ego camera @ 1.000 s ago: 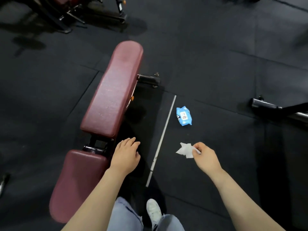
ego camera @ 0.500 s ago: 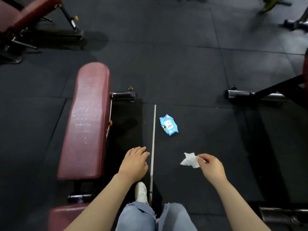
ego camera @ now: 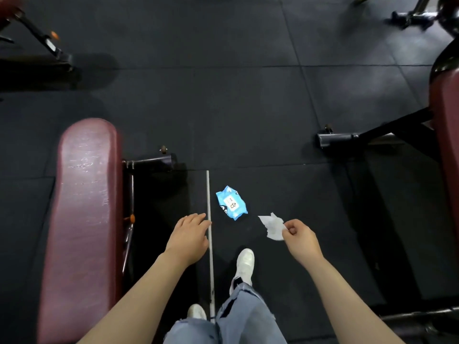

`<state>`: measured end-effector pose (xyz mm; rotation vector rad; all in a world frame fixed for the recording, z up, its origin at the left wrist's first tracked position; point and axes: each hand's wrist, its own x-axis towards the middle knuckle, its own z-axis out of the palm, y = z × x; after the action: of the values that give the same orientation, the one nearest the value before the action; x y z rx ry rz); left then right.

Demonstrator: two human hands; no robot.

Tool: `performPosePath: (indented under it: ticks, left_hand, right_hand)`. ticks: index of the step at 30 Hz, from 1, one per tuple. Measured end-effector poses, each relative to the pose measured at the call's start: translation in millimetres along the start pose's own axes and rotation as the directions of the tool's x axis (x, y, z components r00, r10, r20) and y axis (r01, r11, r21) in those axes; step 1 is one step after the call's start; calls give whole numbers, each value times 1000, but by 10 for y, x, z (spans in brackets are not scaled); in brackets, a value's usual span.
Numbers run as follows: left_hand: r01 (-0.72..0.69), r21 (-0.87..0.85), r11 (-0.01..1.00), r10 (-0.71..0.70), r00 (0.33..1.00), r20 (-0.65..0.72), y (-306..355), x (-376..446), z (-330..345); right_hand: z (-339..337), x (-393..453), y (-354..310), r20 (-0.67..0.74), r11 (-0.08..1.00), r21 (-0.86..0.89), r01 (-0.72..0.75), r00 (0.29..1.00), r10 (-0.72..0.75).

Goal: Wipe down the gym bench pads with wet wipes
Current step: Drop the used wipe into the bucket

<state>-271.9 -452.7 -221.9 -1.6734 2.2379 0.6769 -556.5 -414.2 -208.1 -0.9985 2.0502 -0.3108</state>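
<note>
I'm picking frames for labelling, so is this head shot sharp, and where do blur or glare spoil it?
Head view: mostly usable; the wipe pack and wipe in the right hand read clearly. The left bench pad is smeared along its edges with soft glare on top; the frame corners are motion-blurred and bent by the wide lens.

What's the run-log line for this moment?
right hand: pinches wipe | left hand: open, holds nothing | wipes pack: on floor | bench pad: untouched

Two maroon bench pads are seen, one left (ego camera: 84,219) and one right (ego camera: 447,145); one blue wet-wipe pack (ego camera: 231,206); one white wipe (ego camera: 273,226); two white shoes, one nearer (ego camera: 196,312) and one farther (ego camera: 244,265).
</note>
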Motion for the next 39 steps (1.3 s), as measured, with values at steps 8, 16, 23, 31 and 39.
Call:
performPosePath:
  ticks: [8, 16, 23, 31, 39]
  left_hand:
    - [21, 8, 1000, -22, 996, 88, 239, 1100, 110]
    - [-44, 25, 999, 40, 988, 148, 71, 2276, 563]
    - [-192, 88, 977, 172, 965, 197, -270, 3674, 1783]
    - [-381, 167, 909, 305, 884, 354, -585, 5077, 3504]
    - [-547, 250, 799, 412, 801, 434, -671, 5824, 4353]
  right_hand:
    - [-72, 1169, -152, 86, 998, -66, -3, 996, 8]
    - [380, 2301, -67, 113, 998, -28, -55, 992, 58]
    - [1284, 3639, 358, 84, 998, 34, -49, 995, 46]
    - [2157, 4976, 974, 74, 1000, 6, 27, 997, -27]
    - [2405, 5684, 1396, 90, 998, -45, 46, 995, -42]
